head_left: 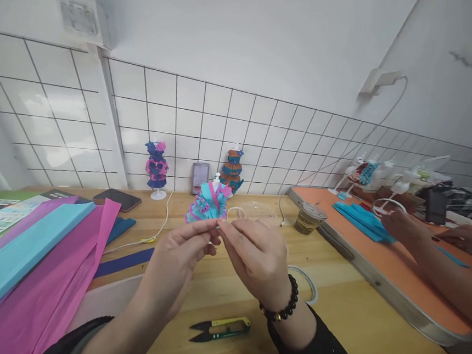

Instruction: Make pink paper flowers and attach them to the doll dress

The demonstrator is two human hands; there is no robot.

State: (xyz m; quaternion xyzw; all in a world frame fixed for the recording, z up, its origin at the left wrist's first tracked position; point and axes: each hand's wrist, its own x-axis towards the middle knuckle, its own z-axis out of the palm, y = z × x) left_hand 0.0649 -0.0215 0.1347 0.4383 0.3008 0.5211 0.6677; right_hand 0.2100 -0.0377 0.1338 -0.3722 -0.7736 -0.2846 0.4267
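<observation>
My left hand (185,255) and my right hand (258,250) meet fingertip to fingertip above the wooden table (313,338). Both are pinched closed around something too small to make out. Just behind the fingertips stands a small dress form in a turquoise and pink ruffled dress (209,203), its lower part partly hidden by my hands. Thread snips (220,329) with yellow and green handles lie on the table below my hands. A white ring of tape (309,285) rests beside my right wrist, which wears a black bead bracelet.
Pink (52,271) and turquoise sheets (22,260) lie at left, near a dark phone (117,199). Two dressed forms (157,164) (232,168) stand behind. At right are a lidded cup (310,217) and an orange board (401,268), where another person's hands work.
</observation>
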